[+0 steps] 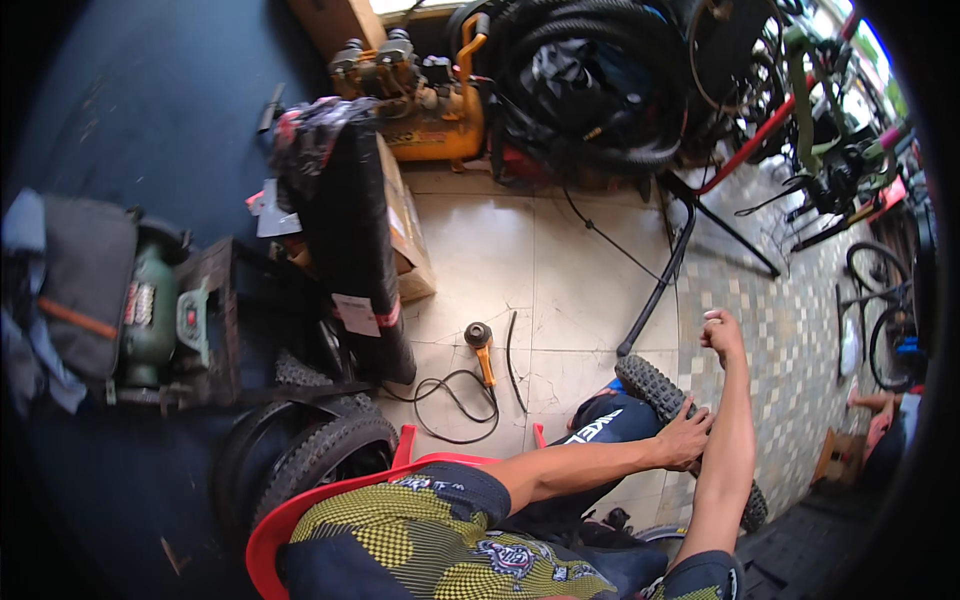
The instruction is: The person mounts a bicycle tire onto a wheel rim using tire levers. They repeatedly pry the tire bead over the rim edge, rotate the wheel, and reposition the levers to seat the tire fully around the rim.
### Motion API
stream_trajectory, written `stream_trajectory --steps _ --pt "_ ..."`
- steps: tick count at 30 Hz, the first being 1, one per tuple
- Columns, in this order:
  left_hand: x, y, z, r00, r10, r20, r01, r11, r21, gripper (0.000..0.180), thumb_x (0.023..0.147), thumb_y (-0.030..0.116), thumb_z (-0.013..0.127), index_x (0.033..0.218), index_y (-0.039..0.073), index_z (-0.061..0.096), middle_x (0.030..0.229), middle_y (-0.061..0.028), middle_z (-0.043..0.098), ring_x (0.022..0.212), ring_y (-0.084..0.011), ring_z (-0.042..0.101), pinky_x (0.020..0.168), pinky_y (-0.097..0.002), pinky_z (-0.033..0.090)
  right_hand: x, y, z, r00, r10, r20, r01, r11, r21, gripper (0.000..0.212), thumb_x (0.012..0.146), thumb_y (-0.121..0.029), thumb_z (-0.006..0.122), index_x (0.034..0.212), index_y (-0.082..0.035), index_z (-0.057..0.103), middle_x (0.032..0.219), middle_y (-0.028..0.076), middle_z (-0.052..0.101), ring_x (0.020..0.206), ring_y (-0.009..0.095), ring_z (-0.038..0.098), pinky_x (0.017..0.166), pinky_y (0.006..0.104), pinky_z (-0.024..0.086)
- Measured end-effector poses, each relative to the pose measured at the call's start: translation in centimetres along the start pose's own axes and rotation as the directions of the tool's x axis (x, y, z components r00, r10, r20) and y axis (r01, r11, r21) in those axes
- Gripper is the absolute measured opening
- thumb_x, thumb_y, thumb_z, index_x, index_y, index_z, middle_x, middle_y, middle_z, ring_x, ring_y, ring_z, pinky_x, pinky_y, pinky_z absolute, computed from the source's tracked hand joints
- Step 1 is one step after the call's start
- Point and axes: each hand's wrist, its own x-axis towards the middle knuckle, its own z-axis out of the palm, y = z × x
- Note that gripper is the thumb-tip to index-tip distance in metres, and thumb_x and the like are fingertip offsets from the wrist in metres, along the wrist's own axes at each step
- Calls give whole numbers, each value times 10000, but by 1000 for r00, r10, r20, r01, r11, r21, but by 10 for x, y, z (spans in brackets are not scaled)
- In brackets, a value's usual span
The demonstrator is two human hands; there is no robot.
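Note:
A black knobby bicycle tire [650, 388] stands slanted by my knee, partly hidden behind my arms. My left hand [686, 437] is closed over its tread. Above and to the right of it, my right hand [722, 334] is raised in a fist, away from the tire. Whatever the fist holds, if anything, is hidden by the curled fingers. On the tiled floor ahead lies an orange corded power tool [482, 358] with a dark round head. Beside the tool is a thin black strip [514, 360].
A red plastic chair [264, 540] is under me, with more knobby tires [330, 450] at its left. A tall black-wrapped package [350, 240], an orange air compressor [430, 130] and coiled black tires [600, 150] stand ahead. A repair stand leg [655, 290] reaches the floor. Another person [890, 425] sits far right.

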Motion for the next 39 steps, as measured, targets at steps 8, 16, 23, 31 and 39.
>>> stream_trajectory --steps 8,16,23,31,39 --pt "23 0 52 968 -194 -160 27 713 -700 851 856 429 731 1587 128 417 1572 -230 423 1465 -422 377 1213 -703 189 144 -29 72 977 33 -210 28 960 280 230 1028 -279 664 1104 -63 667 844 9 627 648 107 587 546 260 526" --pt "39 9 -17 979 -117 165 146 973 -179 1020 735 425 897 1576 203 366 1475 -183 471 1447 -362 402 1222 -699 159 40 -336 267 854 -486 187 472 874 116 984 897 -440 796 1607 49 321 1500 251 550 1379 327 547 1138 393 448" --pt "26 -12 -14 990 -144 1 103 701 -706 646 895 368 752 1462 120 565 1363 -175 568 1327 -333 507 1131 -500 367 29 -184 129 890 -437 132 436 899 38 750 921 -300 773 1544 -19 463 1395 244 618 1167 248 681 993 371 545" --pt "61 10 -55 978 -80 194 73 996 47 871 833 488 817 1528 114 446 1352 -205 544 1318 -390 490 1083 -695 295 -230 -9 -93 836 -105 -539 190 976 105 281 976 -237 760 854 8 698 701 19 669 661 94 604 606 287 479" --pt "98 37 -36 965 -110 237 82 989 124 942 885 610 748 1601 153 341 1449 -246 496 1392 -440 435 1104 -694 301 -534 171 -109 390 270 -880 -371 921 118 564 836 -125 724 1397 -104 666 952 156 743 857 332 715 776 448 552"
